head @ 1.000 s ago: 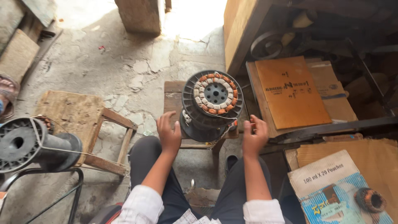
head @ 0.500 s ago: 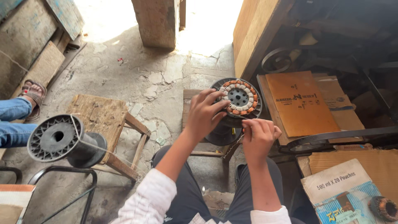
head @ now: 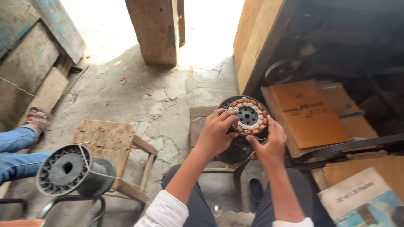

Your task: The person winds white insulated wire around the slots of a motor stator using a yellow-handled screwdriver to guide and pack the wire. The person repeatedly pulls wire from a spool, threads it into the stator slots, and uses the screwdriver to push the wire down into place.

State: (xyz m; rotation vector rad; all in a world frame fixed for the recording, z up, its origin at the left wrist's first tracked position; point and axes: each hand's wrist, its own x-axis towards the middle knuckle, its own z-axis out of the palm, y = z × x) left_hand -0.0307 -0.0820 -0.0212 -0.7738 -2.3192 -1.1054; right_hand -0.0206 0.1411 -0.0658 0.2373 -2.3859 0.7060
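Copper-wound stator, face tilted up twd camera, both hands gripping rim

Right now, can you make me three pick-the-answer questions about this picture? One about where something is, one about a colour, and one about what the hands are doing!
1. Where is the big grey wire spool?
A. On the wooden stool
B. Lower left, on a metal stand
C. In the doorway

2. What colour is the flat book on the right?
A. Orange
B. Green
C. White

3. What are the hands doing?
A. Resting on the knees
B. Holding the spool
C. Both touching the round motor stator

Answers: 1 B, it sits at lower left beside the stool. 2 A, its cover is orange. 3 C, the left hand and right hand both grip the stator.
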